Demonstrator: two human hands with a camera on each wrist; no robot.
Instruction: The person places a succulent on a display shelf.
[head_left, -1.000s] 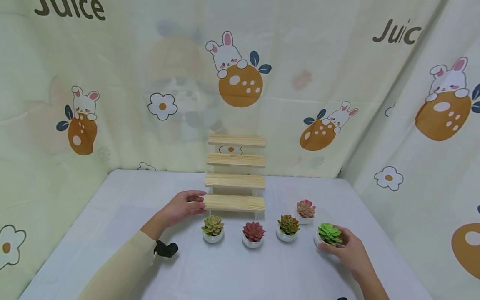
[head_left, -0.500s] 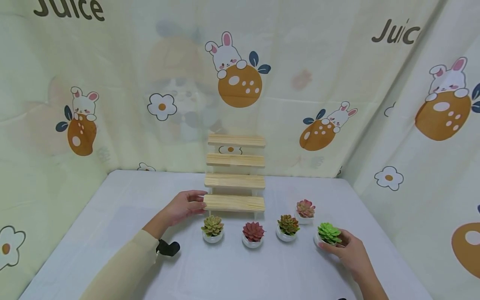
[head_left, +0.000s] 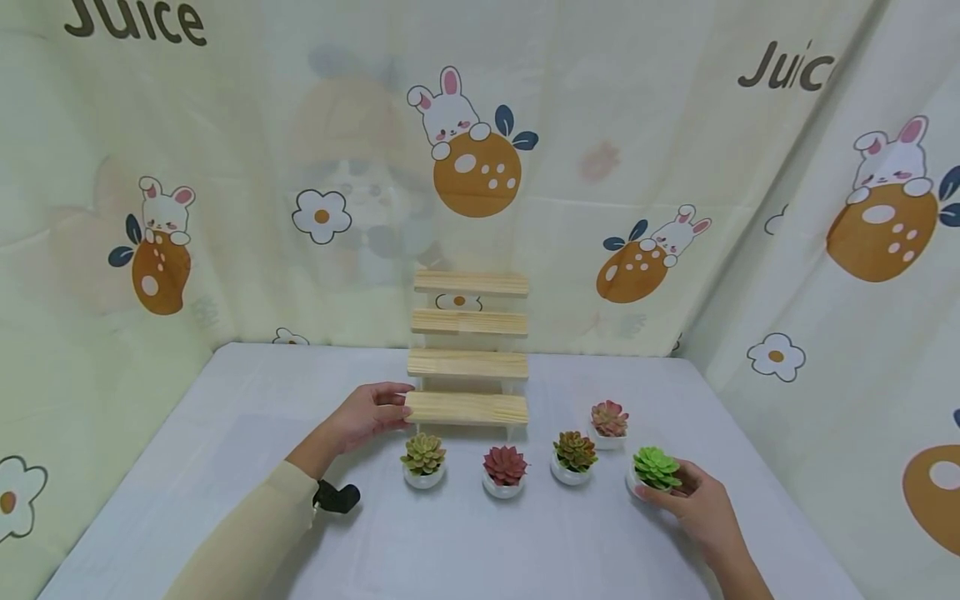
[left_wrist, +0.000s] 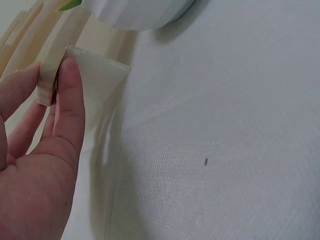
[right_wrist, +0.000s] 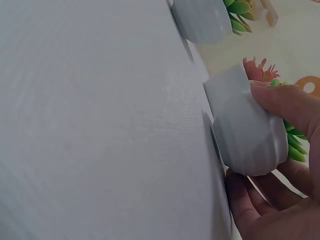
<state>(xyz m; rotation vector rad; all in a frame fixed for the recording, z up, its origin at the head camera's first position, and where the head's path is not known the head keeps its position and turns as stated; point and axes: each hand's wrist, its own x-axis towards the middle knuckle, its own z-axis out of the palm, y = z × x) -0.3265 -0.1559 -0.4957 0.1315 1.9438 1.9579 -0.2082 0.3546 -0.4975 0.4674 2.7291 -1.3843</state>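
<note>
Pale curtains (head_left: 570, 250) with printed rabbits (head_left: 450, 121), white-covered table (head_left: 420, 550), soft light

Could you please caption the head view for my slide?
Left hand grips wooden stand; right hand holds a green potted plant.

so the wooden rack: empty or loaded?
Empty: the wooden rack shows four bare shelves in the head view. The left hand pinches its lowest shelf; all five potted succulents are off it.

I see a white table (head_left: 450, 542) carrying a four-tier wooden stand (head_left: 467, 408), pale-green succulent (head_left: 423, 454), dark-red succulent (head_left: 505, 467), brown-green succulent (head_left: 575, 452) and pink succulent (head_left: 609, 420), all white-potted; can't tell whether bright-green succulent (head_left: 656, 467) touches it.
</note>
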